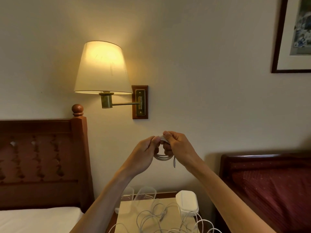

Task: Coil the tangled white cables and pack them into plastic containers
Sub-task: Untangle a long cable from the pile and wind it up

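Note:
Both my hands are raised in front of the wall, holding one coiled white cable (162,158). My left hand (144,153) pinches the coil's top from the left. My right hand (178,147) grips it from the right, fingers curled round the loops. The coil's plug end (174,163) hangs down below my right hand. Below, tangled white cables (151,217) lie spread over the nightstand top (124,214). Two clear plastic containers (145,193) stand at the nightstand's back edge, partly hidden by my left forearm. A container with a white lid (187,203) sits at the back right.
A lit wall lamp (102,69) on a brass arm hangs above left. A wooden headboard (42,158) and white bed are at left. A dark red bed (272,190) stands at right. A framed picture (294,34) hangs top right.

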Demonstrator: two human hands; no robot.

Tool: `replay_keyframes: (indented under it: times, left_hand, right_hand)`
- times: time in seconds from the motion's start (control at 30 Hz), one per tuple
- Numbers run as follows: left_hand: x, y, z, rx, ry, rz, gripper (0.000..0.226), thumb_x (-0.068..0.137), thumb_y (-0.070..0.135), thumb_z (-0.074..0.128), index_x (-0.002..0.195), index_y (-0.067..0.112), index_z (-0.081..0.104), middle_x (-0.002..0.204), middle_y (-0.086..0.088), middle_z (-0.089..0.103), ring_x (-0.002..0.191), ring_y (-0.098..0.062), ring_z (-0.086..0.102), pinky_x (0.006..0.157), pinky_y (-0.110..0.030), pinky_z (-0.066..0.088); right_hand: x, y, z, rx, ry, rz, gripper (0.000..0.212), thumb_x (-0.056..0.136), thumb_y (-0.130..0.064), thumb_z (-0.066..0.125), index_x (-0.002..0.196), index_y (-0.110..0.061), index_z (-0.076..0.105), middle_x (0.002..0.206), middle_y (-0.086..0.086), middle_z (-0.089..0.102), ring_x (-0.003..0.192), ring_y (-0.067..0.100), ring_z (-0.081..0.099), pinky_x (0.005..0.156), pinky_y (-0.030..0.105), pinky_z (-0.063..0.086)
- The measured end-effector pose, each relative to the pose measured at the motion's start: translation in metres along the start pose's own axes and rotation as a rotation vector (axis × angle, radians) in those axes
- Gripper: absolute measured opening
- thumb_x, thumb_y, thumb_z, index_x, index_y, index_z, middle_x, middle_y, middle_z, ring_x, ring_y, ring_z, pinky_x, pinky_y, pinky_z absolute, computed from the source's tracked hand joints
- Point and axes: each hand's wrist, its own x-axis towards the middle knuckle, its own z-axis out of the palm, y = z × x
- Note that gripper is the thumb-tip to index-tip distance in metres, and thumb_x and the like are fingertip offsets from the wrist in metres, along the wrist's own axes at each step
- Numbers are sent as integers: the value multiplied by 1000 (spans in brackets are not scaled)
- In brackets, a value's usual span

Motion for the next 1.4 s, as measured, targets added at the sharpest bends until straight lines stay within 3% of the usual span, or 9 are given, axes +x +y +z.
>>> replay_keyframes:
  times: [0.13,0.43,0.57,0.7,0.87,1.0,1.07,1.23,1.4]
  left_hand:
    - [2,-7,2,20,200,-11,39,104,34,31,76,17,52,65,4,45,56,-2,41,56,-16,36]
    - [-1,-23,9,97,309,-34,35,103,30,34,72,25,49,62,2,47,52,-5,40,49,-18,33]
    - [-3,-25,11,92,319,-34,35,103,27,36,71,26,48,60,5,45,50,-2,42,48,-16,33]
    - [-3,-23,17,101,327,-58,35,103,31,35,70,28,48,61,4,46,51,-3,42,49,-15,34]
    - [-3,-17,16,30,329,-123,39,104,33,31,72,21,49,64,1,46,57,-9,38,50,-14,32]
    - [-6,-8,14,-122,314,-207,43,105,35,29,74,14,51,64,0,42,61,-12,37,57,-23,32]
    - [-6,-4,11,-171,305,-242,44,105,36,29,74,13,51,63,0,40,60,-12,35,58,-25,32]
    - [-6,1,5,-220,296,-271,44,105,36,29,75,12,51,64,-1,38,60,-12,33,59,-27,30]
    - [-7,0,-3,-270,311,-305,43,104,37,30,76,12,51,67,-2,38,63,-14,33,62,-28,29]
  right_hand:
    - [1,8,-7,-189,64,-90,24,101,-25,47,93,-14,67,80,1,66,75,14,63,71,24,54]
    - [-10,9,-24,-382,165,-4,17,85,-31,71,90,-15,78,68,-9,65,61,6,55,55,13,41]
    - [-10,0,-23,15,86,139,14,87,-20,68,91,-10,77,76,2,70,64,10,60,61,19,51]
    - [-13,5,-7,351,201,109,9,83,-4,69,85,-9,76,82,10,74,73,21,72,68,26,60]
    - [-17,24,15,-27,371,-203,10,78,-8,77,88,-11,77,79,-5,71,73,8,69,69,15,55]
    - [-14,38,22,-348,498,-399,15,73,-23,82,85,-17,75,95,-11,51,90,1,52,71,6,43]
    - [-12,41,21,-356,450,-473,13,78,-19,79,86,-14,70,109,-9,51,99,-4,53,80,4,43]
    - [-10,33,16,-210,233,-462,13,86,-11,71,95,-9,61,112,-3,55,83,6,67,75,14,54]
    - [-13,21,2,-130,-64,-294,59,82,2,72,123,-30,43,123,-6,50,92,11,69,80,19,56]
